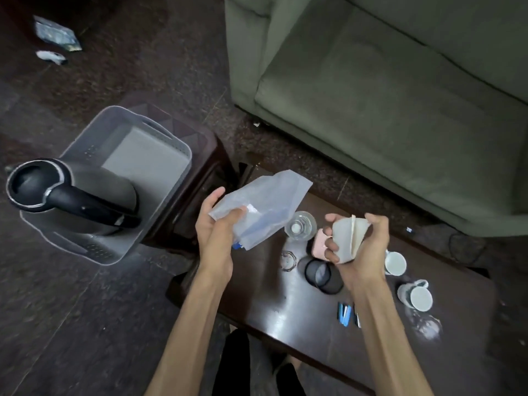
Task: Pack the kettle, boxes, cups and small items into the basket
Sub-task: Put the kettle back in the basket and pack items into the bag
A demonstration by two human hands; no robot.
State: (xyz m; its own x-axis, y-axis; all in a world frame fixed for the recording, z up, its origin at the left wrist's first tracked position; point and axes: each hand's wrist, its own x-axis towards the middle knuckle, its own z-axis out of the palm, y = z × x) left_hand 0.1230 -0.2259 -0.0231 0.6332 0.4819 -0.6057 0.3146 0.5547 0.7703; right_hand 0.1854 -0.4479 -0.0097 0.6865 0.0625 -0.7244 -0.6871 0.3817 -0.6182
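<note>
Your left hand is pinching a translucent plastic bag between thumb and fingers, holding it up just right of the grey basket, where the black kettle already stands inside at the near end. Your right hand is wrapped around a pale folded pouch, further right of the basket, above the dark table. Under it sit a clear glass, and two white cups beyond.

Looks like a home living room: big green sofa filling the upper right of the frame, dark wooden coffee table low in the middle with cups on it, speckled stone floor upper left
</note>
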